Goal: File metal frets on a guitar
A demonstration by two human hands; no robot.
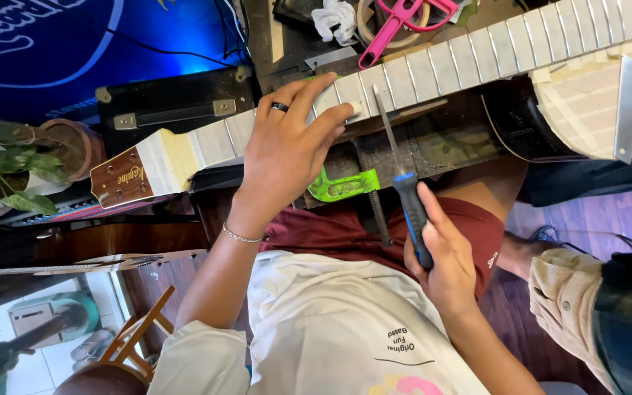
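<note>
We press our left hand [287,150] flat on the tape-masked guitar neck [374,80] near the headstock [122,178], while our right hand [444,252] grips the blue-and-black handle of a slim file [396,157] whose tip rests on a fret, beside a green clamp [341,186].

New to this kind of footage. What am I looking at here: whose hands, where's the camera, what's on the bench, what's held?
There is one picture, from a camera worn on the person's head, looking down at their own two bare hands and lap. The left hand, with a ring and bracelet, presses on a guitar neck whose fretboard is covered in pale masking tape between the frets. The right hand grips a slim file with a blue and black handle, its tip resting at a fret. A green clamp sits below the neck, and a pink tool lies behind it. Another person's sleeve shows at right.
</note>
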